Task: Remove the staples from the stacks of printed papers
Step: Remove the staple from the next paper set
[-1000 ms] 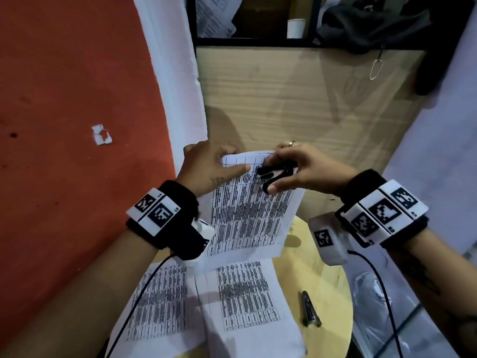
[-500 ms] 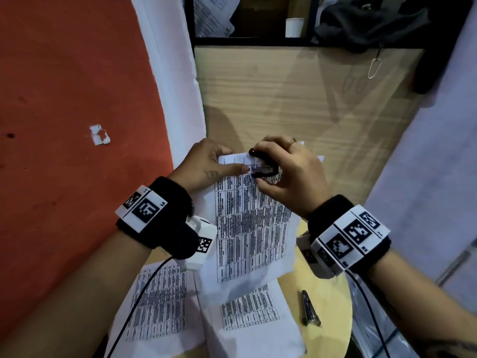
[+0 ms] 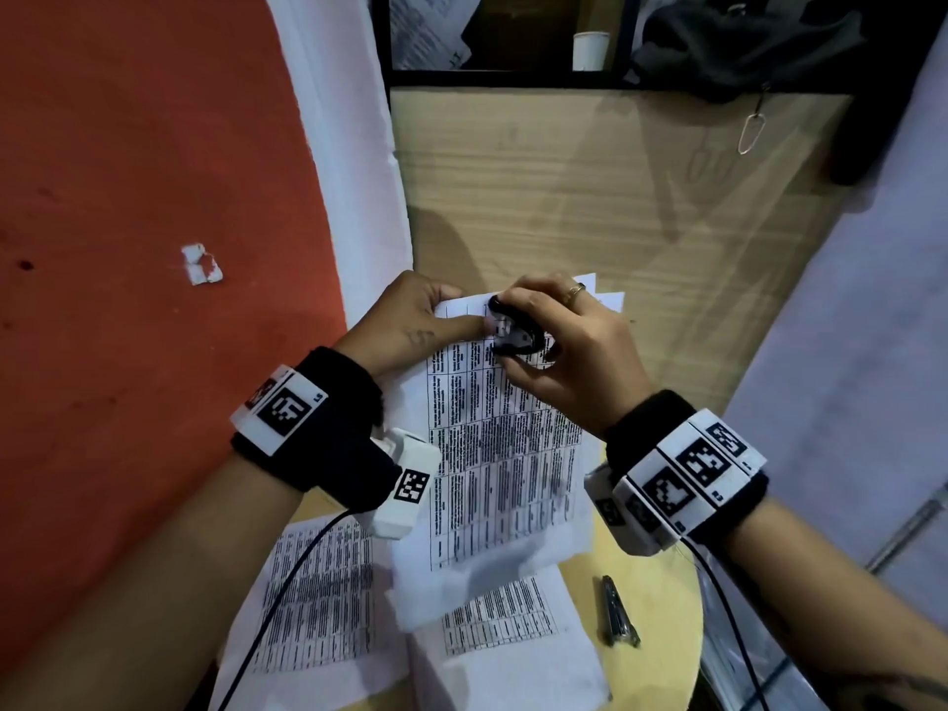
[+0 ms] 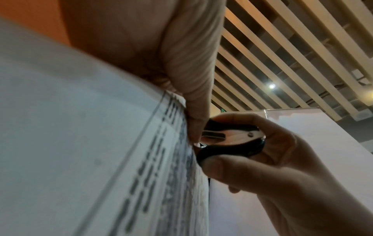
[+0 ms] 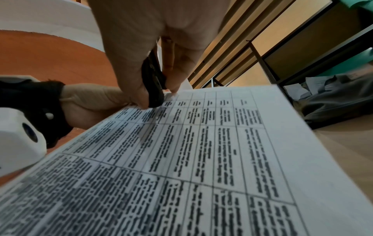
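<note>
Left hand (image 3: 410, 323) pinches the far left corner of a white stapled stack of printed table sheets (image 3: 505, 454), thumb flat on the top page, holding it raised above a round yellow table (image 3: 662, 602). Right hand (image 3: 569, 351) grasps a black claw-type staple remover with metal jaws (image 4: 230, 138), thumb and fingers squeezing it, its tip touching the page just beside the left thumb. Two more white printed stacks (image 3: 318, 597) lie on the table nearer the person. A small dark metal tool (image 3: 618, 613) lies to their right.
</note>
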Motion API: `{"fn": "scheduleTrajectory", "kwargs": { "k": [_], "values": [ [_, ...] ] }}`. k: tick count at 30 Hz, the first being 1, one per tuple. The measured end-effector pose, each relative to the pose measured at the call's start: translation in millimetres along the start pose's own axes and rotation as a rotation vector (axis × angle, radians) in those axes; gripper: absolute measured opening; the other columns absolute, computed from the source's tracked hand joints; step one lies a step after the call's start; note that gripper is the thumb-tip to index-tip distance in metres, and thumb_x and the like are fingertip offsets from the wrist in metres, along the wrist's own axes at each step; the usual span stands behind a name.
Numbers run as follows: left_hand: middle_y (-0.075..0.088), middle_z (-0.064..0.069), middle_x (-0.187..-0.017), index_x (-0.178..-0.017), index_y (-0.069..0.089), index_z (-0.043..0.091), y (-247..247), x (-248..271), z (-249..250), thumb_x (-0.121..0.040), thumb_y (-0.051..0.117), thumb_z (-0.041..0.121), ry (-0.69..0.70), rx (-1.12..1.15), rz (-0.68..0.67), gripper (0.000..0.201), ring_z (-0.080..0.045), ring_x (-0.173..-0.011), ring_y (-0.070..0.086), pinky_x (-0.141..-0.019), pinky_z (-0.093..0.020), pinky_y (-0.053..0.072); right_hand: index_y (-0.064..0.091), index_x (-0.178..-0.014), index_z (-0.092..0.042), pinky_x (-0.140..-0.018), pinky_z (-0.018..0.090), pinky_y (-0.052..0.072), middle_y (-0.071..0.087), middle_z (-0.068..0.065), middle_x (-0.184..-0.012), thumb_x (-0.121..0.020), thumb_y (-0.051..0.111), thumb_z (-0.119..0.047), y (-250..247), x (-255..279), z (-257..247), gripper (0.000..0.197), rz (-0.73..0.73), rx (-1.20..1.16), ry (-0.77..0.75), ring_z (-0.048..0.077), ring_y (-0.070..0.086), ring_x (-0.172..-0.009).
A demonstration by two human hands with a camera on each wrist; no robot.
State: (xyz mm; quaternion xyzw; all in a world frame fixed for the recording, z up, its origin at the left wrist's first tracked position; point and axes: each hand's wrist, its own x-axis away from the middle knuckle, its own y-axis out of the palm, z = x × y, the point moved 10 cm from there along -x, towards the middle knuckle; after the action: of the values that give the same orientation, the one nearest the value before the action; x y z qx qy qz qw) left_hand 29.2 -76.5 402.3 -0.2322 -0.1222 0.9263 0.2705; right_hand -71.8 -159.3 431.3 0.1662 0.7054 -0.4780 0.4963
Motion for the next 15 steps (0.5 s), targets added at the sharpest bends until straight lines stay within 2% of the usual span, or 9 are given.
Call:
{"fn": "scheduleTrajectory", "kwargs": {
  "k": [3,5,7,9,13,15],
  "values": [
    [0.057,-0.017,-0.076,-0.084,0.066,-0.012,0,0,0,-0.071,0.074,0.020,-0.009,0.045,-0.009,0.035,-0.022,-0.071,0.046,-0.068,-0.035,0.032,0.066,-0.106,-0.004,-0.064,0.046,0.056,0.064,0.012,-0.107,-0.067,0.071,-0.015,3,-1,3,0.041,-0.012,0.003,-0.003,0.031,0.066,-0.087],
    [0.061,-0.014,-0.073,-0.082,0.069,-0.005,1,0,-1,-0.072,0.076,0.017,-0.015,0.050,-0.007,0.025,-0.019,-0.068,0.050,-0.065,-0.031,0.037,0.066,-0.106,-0.004,-0.063,0.046,0.056,0.065,0.011,-0.107,-0.067,0.071,-0.016,5,-1,4,0.041,-0.027,0.009,-0.010,0.031,0.066,-0.087],
    [0.064,-0.001,-0.062,-0.077,0.070,0.005,2,0,-2,-0.076,0.074,0.010,-0.021,0.060,0.003,0.007,-0.009,-0.059,0.054,-0.057,-0.021,0.041,0.068,-0.105,-0.005,-0.062,0.044,0.056,0.066,0.011,-0.106,-0.067,0.071,-0.016,7,-1,5,0.040,-0.031,0.036,-0.021,0.031,0.067,-0.085],
    [0.062,0.009,-0.055,-0.073,0.069,0.010,4,1,-1,-0.074,0.072,0.012,-0.015,0.069,0.005,0.004,-0.001,-0.053,0.050,-0.051,-0.014,0.038,0.069,-0.102,-0.006,-0.060,0.042,0.057,0.067,0.012,-0.104,-0.066,0.070,-0.016,8,-2,4,0.038,-0.025,0.071,-0.038,0.031,0.068,-0.082],
    [0.065,0.008,-0.054,-0.072,0.068,0.010,5,2,-4,-0.077,0.070,0.004,-0.039,0.123,0.011,0.008,0.001,-0.051,0.054,-0.052,-0.012,0.042,0.070,-0.098,-0.006,-0.054,0.041,0.056,0.069,0.012,-0.101,-0.068,0.066,-0.018,10,-4,0,0.033,-0.023,0.124,-0.073,0.032,0.068,-0.075],
    [0.068,0.003,-0.059,-0.073,0.069,0.009,6,1,-9,-0.076,0.070,0.002,-0.076,0.175,0.002,0.007,-0.004,-0.054,0.059,-0.058,-0.019,0.045,0.069,-0.096,-0.006,-0.052,0.041,0.055,0.069,0.012,-0.098,-0.071,0.059,-0.021,12,-6,-2,0.031,-0.030,0.127,-0.093,0.032,0.068,-0.073]
  ]
}}
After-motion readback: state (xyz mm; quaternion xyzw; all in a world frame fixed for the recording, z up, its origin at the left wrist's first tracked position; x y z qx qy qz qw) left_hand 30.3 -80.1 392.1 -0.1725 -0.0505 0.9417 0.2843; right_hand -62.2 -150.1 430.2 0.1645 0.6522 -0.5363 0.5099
